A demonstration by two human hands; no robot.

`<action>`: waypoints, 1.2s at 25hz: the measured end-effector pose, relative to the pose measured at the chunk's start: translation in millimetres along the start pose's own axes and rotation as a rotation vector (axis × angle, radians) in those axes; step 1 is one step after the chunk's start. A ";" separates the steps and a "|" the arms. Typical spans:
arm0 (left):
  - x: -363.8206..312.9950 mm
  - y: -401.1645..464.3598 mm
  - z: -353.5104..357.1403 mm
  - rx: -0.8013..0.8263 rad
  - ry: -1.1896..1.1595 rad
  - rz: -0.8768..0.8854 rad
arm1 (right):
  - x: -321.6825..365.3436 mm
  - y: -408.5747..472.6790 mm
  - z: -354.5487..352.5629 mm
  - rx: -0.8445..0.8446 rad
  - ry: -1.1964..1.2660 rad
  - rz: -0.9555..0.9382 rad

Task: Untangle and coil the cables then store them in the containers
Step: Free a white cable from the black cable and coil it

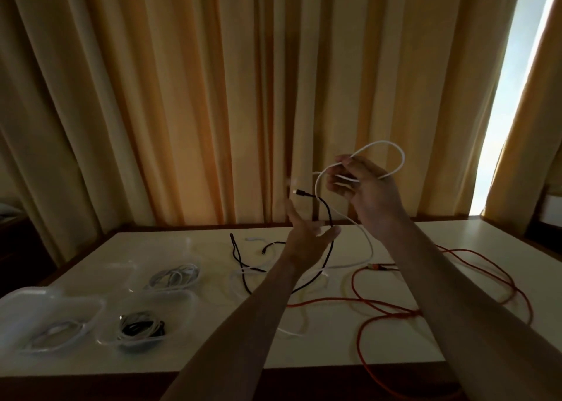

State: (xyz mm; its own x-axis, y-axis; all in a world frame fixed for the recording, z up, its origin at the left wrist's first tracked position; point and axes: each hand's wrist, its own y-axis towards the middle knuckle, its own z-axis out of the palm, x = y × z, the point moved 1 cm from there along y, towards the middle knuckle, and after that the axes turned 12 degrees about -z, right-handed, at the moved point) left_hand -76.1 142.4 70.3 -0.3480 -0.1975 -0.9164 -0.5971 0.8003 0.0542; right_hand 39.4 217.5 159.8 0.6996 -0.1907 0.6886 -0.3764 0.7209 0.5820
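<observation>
The room is dim and warm-toned; daylight enters through a bright, overexposed gap (517, 96) at two o'clock between the orange curtains (213, 96), which glow faintly where backlit. The wide lens bows the curtain folds outward toward the edges. The left hand (307, 236) near centre is motion-blurred, and the nine o'clock corner falls into shadow.

1. Heavy orange-yellow curtains (213, 96) hang in folds across pretty much the whole back.
2. Bright daylight comes through a window gap (514, 96) on the right.
3. Cream-topped table (334, 346) with a dark wooden edge; room's dim overall.
</observation>
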 end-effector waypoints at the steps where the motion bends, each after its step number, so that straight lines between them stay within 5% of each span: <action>1: -2.0 1.2 4.2 -0.009 -0.005 -0.001 | 0.3 0.2 -0.5 -0.011 -0.002 -0.001; 7: 6.2 2.7 2.5 -0.060 -0.269 -0.098 | 8.8 0.9 -10.6 -0.130 0.038 -0.092; 13: 41.6 12.7 -16.3 -0.206 0.038 -0.322 | 4.4 9.4 -19.5 -0.264 0.020 -0.231; 17: 41.6 7.0 -7.2 -0.223 0.639 -0.015 | -5.0 10.8 -22.7 -0.244 -0.002 -0.207; 22: 34.5 -4.6 0.6 -0.303 0.742 0.365 | -21.9 7.6 -31.2 -0.219 -0.076 -0.147; 27: 33.8 15.5 -11.2 -0.260 0.448 -0.090 | -13.0 2.0 -33.7 -0.234 -0.172 -0.163; 30: 31.9 21.1 -9.9 -0.230 0.419 -0.167 | 0.2 -1.8 -33.1 -0.187 -0.347 -0.067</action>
State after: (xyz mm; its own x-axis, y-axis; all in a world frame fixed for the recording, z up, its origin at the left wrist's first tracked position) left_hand -106.9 147.3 46.1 -0.4666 -0.5601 -0.6846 -0.7966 0.6024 0.0501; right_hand 60.3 238.2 144.5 0.4597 -0.4326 0.7756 -0.1972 0.8018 0.5641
